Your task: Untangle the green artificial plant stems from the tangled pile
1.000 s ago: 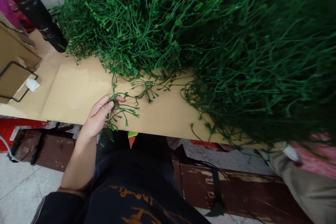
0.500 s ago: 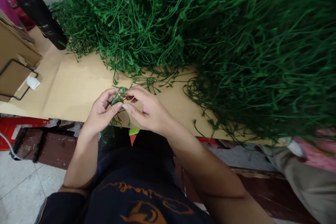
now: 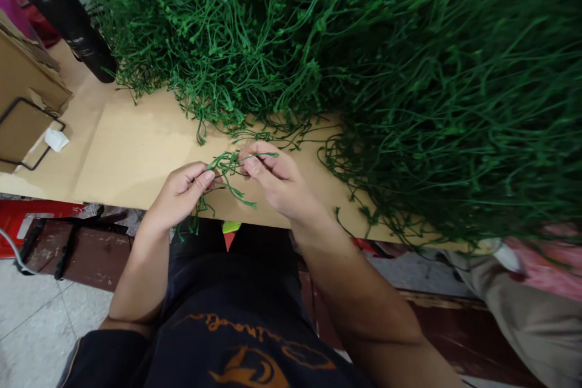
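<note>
A tan tabletop is running beneath the fingers, its near edge lying just bodyward of them. A big heap of green stems is covering the surface beyond the fingers and spreading to their right — loose strands are trailing out just past them. Well to their left, a black bottle is standing beside the heap; farther out, a cardboard box, black wire frame and white scrap are sitting together.

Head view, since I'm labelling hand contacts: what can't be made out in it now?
All in the head view:
Green sprig: gripped parts hidden by the fingers of the left hand and right hand.
Green pile: far side cut off by the top edge.
Black bottle: lettering too small to read.
</note>
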{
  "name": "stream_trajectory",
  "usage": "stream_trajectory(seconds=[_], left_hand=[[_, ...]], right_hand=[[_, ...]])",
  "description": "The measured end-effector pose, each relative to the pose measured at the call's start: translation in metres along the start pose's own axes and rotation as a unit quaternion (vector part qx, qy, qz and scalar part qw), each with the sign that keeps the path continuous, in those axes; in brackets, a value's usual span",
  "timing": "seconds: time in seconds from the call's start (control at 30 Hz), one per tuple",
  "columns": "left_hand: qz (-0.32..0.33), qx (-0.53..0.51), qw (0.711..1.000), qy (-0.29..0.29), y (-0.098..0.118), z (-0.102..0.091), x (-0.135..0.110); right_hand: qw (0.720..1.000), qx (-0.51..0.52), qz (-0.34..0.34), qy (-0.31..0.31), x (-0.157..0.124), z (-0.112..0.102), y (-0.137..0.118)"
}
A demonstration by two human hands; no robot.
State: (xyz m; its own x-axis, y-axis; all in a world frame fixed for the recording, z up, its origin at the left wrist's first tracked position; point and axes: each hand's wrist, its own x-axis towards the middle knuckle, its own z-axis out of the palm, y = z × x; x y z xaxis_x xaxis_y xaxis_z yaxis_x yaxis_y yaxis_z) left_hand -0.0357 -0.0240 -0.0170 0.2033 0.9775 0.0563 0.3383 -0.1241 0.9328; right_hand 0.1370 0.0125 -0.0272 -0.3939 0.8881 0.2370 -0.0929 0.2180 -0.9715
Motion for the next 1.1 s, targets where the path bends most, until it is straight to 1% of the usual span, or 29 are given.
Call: stream_trajectory(seconds=[0.07, 0.17, 0.23, 0.3, 0.4, 0.5, 0.57, 0.73, 0.9, 1.0, 1.1], left_hand=[[0.002, 0.003, 1.0, 0.022, 0.0, 0.002, 0.002], [0.012, 0.015, 0.998, 0.055, 0.0, 0.004, 0.005], [0.024, 0.03, 0.998, 0.054, -0.002, 0.005, 0.005], [0.039, 0.043, 0.998, 0.038, -0.004, 0.005, 0.005], [0.056, 0.048, 0.997, 0.028, -0.004, 0.006, 0.005], [0.053, 0.041, 0.997, 0.033, -0.004, 0.007, 0.006], [0.049, 0.034, 0.998, 0.029, -0.004, 0.008, 0.006], [0.04, 0.026, 0.999, 0.026, -0.006, 0.009, 0.006], [0.03, 0.01, 0.999, 0.029, -0.009, 0.009, 0.005], [0.022, -0.002, 0.999, 0.025, -0.01, 0.009, 0.006], [0.009, -0.009, 1.0, 0.019, -0.009, 0.011, 0.005]], right_hand=[[0.999, 0.029, 0.019, 0.0, -0.002, 0.001, 0.002], [0.998, 0.042, 0.043, -0.015, -0.005, 0.002, 0.004], [0.998, 0.041, 0.051, -0.02, -0.007, 0.003, 0.003], [0.998, 0.037, 0.05, -0.012, -0.008, 0.004, 0.002], [1.0, -0.006, 0.02, -0.001, -0.009, 0.005, -0.001], [0.996, -0.085, -0.023, -0.01, -0.01, 0.005, -0.002], [0.991, -0.125, -0.04, -0.016, -0.011, 0.004, -0.003], [0.982, -0.174, -0.067, -0.009, -0.015, 0.005, -0.002], [0.99, -0.123, -0.057, -0.041, -0.019, 0.004, -0.001], [0.994, -0.094, -0.041, -0.028, -0.02, 0.005, -0.002], [0.999, -0.044, -0.007, 0.0, -0.02, 0.008, -0.004]])
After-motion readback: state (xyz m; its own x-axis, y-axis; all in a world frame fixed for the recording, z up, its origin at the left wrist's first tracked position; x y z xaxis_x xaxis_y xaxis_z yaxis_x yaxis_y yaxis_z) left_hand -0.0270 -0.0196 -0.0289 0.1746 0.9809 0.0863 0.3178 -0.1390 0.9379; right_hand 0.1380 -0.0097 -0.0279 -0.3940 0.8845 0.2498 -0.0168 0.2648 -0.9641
